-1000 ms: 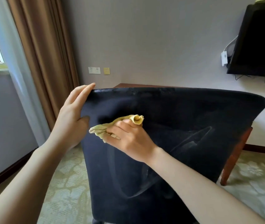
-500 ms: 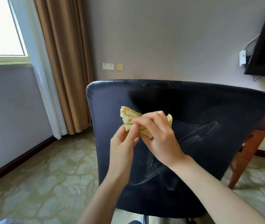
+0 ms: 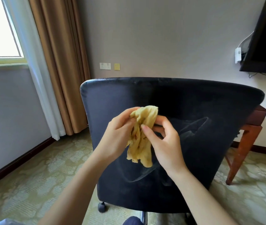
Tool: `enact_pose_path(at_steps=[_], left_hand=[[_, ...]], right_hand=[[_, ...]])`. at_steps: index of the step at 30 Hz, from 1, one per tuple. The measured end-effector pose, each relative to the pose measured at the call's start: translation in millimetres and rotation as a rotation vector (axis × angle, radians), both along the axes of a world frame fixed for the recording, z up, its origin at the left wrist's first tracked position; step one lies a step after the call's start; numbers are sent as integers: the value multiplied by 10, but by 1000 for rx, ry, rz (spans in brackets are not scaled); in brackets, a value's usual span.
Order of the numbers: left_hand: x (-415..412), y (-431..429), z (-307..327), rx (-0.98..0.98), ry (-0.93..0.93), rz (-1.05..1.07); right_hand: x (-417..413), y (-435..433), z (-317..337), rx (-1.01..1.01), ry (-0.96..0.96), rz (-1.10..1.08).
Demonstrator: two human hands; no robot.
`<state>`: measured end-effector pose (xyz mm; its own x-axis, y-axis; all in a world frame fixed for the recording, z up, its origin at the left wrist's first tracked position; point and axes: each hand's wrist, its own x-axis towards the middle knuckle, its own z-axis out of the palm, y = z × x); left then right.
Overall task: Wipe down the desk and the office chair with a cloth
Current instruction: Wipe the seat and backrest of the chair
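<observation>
Cloth (image 3: 141, 135) bunched between both hands, left fingers (image 3: 129, 115) and right fingers (image 3: 147, 129) pinching it.

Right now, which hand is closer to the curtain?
Left. The left hand is on the curtain's side of the cloth; the right hand sits farther away.

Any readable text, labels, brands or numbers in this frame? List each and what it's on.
None readable.
White double socket plate on the wall: small marks above the outlets, too blurred to read.
Yellow wall plate: no text visible.
White adapter beside the black screen: no legible label.
Yellow cloth, dark chair back: no print or tags showing.
</observation>
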<state>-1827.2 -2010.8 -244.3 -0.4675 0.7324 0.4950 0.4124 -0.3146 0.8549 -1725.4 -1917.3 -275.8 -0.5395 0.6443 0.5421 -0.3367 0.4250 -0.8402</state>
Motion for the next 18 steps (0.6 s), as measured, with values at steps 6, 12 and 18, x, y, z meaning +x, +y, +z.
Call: enact_pose_path(at_steps=[6, 12, 18], left_hand=[[0, 68, -4, -136, 220, -1], [11, 150, -26, -184, 297, 128], [286, 330, -99, -173, -57, -33]], right_hand=[[208, 136, -59, -113, -2, -80], [563, 408, -3, 53, -88, -91], [585, 448, -162, -157, -9, 54]])
